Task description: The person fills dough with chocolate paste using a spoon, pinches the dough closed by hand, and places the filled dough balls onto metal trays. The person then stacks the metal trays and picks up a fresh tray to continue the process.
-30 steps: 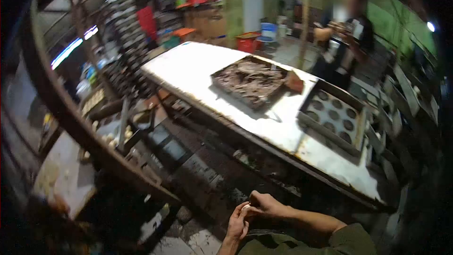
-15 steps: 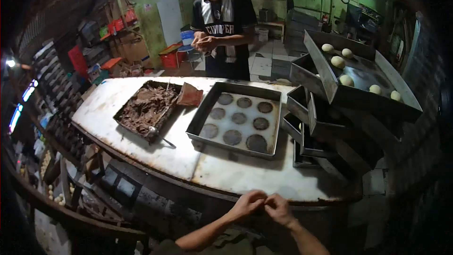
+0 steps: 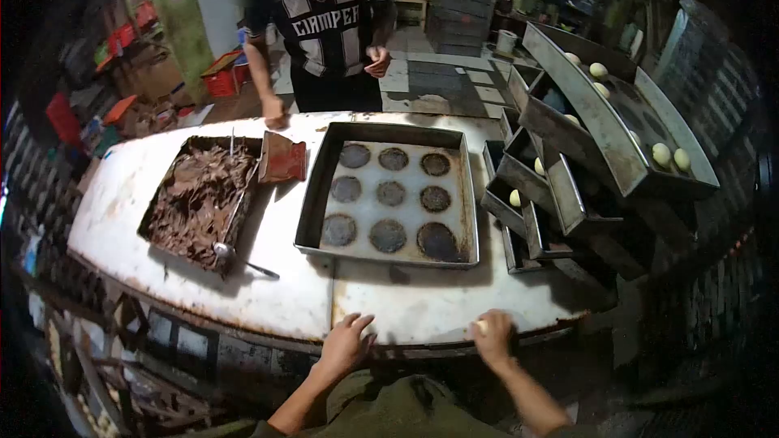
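Observation:
My left hand [image 3: 346, 346] is above the near edge of the white tabletop, its fingers apart and nothing in them. To its right, my right hand [image 3: 494, 337] is curled around a small pale dough piece [image 3: 482, 326], mostly hidden by the fingers. In front of both hands lies a square metal baking tray [image 3: 381, 260] with rows of dark round patches on its bottom. Left of it, a metal pan [image 3: 144, 225] is heaped with brown chocolate-like filling [image 3: 195, 203]. A spoon [image 3: 258, 268] rests at that pan's near corner, its handle reaching onto the table.
Metal trays [image 3: 568, 195] stand in a tilted stack at the right, with pale dough balls [image 3: 661, 154] in the top one. A red-brown packet [image 3: 283, 161] leans by the filling pan. Across the table [image 3: 105, 203] stands another person [image 3: 324, 24], one hand on its far edge.
My hands were together at the table edge; now they are apart, the right one further forward with a dough piece. The other person has come closer and lowered a hand to the table.

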